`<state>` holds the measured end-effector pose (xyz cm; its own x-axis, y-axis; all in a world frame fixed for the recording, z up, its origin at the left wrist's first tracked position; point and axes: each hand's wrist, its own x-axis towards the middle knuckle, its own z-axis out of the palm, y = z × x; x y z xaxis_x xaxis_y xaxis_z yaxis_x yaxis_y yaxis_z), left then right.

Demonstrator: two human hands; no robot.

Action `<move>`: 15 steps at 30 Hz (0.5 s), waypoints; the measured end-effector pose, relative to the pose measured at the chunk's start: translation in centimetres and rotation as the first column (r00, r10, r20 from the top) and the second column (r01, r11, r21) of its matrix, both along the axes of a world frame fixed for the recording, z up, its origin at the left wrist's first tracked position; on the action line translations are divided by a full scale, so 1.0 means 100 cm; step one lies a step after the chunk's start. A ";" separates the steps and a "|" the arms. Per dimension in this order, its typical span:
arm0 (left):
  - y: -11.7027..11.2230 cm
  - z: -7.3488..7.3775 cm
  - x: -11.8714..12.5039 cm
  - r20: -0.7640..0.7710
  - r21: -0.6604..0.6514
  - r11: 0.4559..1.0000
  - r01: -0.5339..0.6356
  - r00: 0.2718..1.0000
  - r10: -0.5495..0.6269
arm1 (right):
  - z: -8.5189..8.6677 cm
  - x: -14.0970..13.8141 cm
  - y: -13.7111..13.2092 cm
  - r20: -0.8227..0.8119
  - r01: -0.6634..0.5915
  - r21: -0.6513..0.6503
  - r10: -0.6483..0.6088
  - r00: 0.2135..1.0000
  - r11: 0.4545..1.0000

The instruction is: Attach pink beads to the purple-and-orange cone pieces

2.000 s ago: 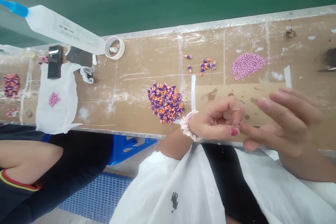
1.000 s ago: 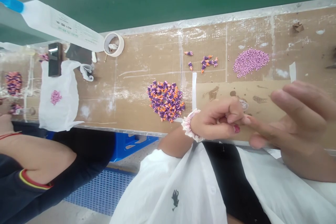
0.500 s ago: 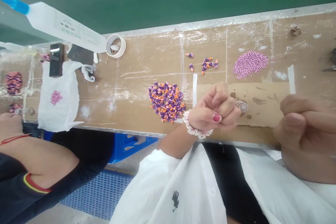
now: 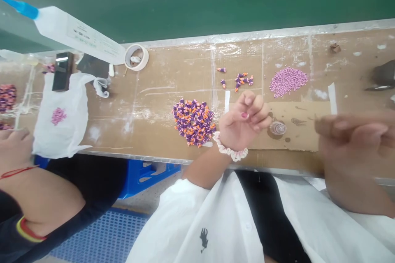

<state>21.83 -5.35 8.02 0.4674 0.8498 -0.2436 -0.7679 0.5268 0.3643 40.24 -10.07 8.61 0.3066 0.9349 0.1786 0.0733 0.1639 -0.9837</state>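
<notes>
Purple-and-orange figures lie heaped on the table, just left of the left hand, whose fingers curl loosely; I cannot tell whether they pinch anything. A second ago it met the right hand; now the two are apart, so they no longer work together at one spot. Between them sits a clear dish. Blur hides the right hand's grip. Around: a co-worker's hand, white bag, bottle, tape roll, pink beads. The right hand blocks the cardboard sheet's end.
</notes>
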 end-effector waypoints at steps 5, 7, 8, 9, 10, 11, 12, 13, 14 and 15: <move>0.003 -0.003 -0.002 0.038 0.000 1.000 -0.020 0.999 0.020 | 0.008 0.003 0.016 -0.696 -0.409 0.056 0.330 0.638 0.911; 0.004 -0.003 -0.002 0.043 0.002 1.000 -0.018 0.999 0.018 | 0.006 0.005 0.019 -0.793 -0.397 0.142 0.344 0.503 0.907; 0.004 -0.003 -0.003 0.038 0.001 1.000 -0.017 0.999 0.017 | 0.005 0.006 0.020 -0.819 -0.389 0.184 0.359 0.447 0.903; 0.004 -0.003 -0.003 0.032 -0.003 1.000 -0.015 0.999 0.015 | 0.003 0.006 0.021 -0.835 -0.386 0.230 0.385 0.393 0.893; 0.004 -0.003 -0.003 0.027 -0.006 1.000 -0.013 1.000 0.013 | 0.002 0.007 0.021 -0.842 -0.386 0.286 0.422 0.336 0.877; 0.004 -0.003 -0.003 0.023 -0.011 1.000 -0.008 1.000 0.008 | 0.001 0.007 0.021 -0.844 -0.387 0.342 0.461 0.274 0.856; 0.004 -0.003 -0.003 0.021 -0.014 1.000 -0.002 1.000 0.002 | 0.001 0.007 0.022 -0.841 -0.387 0.398 0.499 0.208 0.832; 0.004 -0.003 -0.003 0.021 -0.016 1.000 0.003 1.000 -0.003 | 0.001 0.006 0.022 -0.835 -0.383 0.449 0.532 0.143 0.807; 0.004 -0.003 -0.003 0.020 -0.018 1.000 0.009 1.000 -0.008 | 0.002 0.006 0.022 -0.826 -0.379 0.490 0.557 0.086 0.785; 0.004 -0.003 -0.003 0.018 -0.018 1.000 0.013 1.000 -0.012 | 0.003 0.006 0.022 -0.819 -0.375 0.517 0.572 0.043 0.769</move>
<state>21.52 -4.90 7.73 0.4824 0.8394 -0.2504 -0.7675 0.5428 0.3412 40.85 -7.91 8.89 -0.1714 0.9455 0.2768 -0.9694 -0.1117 -0.2188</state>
